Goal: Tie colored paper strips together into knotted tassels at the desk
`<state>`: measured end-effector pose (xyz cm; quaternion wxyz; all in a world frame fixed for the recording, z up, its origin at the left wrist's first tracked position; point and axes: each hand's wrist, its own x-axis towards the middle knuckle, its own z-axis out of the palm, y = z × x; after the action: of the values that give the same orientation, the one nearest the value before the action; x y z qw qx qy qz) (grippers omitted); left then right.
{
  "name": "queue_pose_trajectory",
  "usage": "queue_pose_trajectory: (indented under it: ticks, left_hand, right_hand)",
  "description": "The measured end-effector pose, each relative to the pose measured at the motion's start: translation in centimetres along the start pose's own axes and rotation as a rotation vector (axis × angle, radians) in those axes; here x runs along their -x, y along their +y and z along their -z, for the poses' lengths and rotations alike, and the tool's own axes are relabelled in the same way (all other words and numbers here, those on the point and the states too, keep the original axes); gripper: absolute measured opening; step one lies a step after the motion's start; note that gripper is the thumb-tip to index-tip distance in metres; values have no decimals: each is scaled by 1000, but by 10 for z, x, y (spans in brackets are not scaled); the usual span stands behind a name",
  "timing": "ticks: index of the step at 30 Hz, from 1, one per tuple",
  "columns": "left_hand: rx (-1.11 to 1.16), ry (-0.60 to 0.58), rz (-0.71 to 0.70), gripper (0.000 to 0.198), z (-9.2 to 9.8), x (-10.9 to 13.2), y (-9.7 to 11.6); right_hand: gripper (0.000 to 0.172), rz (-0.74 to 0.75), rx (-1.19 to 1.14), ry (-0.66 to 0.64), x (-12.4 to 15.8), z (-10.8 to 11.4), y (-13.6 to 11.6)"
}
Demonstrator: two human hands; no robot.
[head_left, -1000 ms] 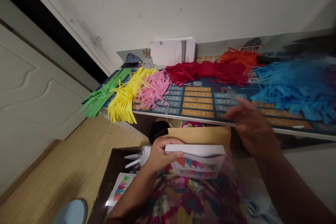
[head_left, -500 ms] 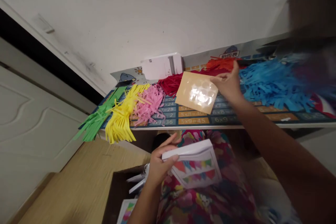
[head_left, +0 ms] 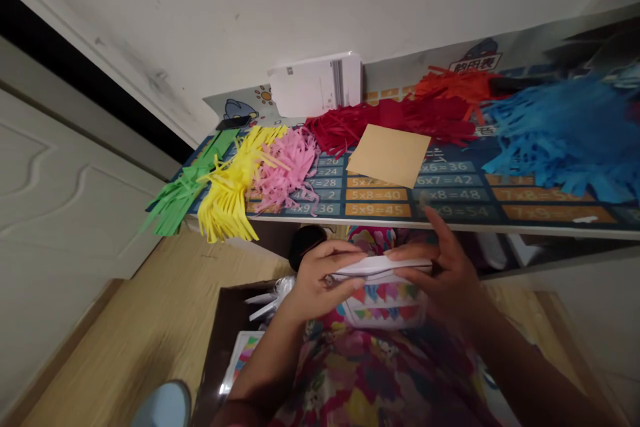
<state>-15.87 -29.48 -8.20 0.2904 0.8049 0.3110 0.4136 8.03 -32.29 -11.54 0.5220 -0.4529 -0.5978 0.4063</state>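
Observation:
Both my hands hold a white packet of paper with coloured bunting printed on it over my lap. My left hand grips its left end, fingers curled over the top edge. My right hand closes on its right end. A tan square sheet lies flat on the desk above the packet, apart from both hands. Piles of fringed paper lie along the desk: green, yellow, pink, red, orange and blue.
A white box stands against the wall behind the piles. A dark cardboard box holding white things and a printed packet sits on the wooden floor at lower left. A door stands to the left. My lap is covered by colourful patterned cloth.
My right hand let go of the tan sheet on the desk and came back down to the packet. The sheet now lies flat. My left hand kept hold of the packet.

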Motion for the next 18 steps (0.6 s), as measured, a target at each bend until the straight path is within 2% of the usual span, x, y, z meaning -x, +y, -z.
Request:
queue_pose_trajectory:
  ticks: [2, 4, 9, 15, 18]
  left_hand:
    - [-113, -54, -152, 32, 1, -6, 5]
    - [-174, -46, -226, 28, -2, -9, 6]
    - [-147, 8, -198, 21, -12, -3, 1]
    - [-134, -69, -219, 25, -12, 2, 4]
    - [-166, -63, -257, 26, -12, 1, 4]
  right_hand:
    - [96, 14, -43, 24, 1, 0, 1]
    - [95, 25, -75, 43, 5, -2, 3]
    - [94, 45, -136, 55, 15, -8, 10]
    - [92, 31, -155, 43, 16, -8, 17]
    - [92, 43, -196, 34, 17, -8, 16]
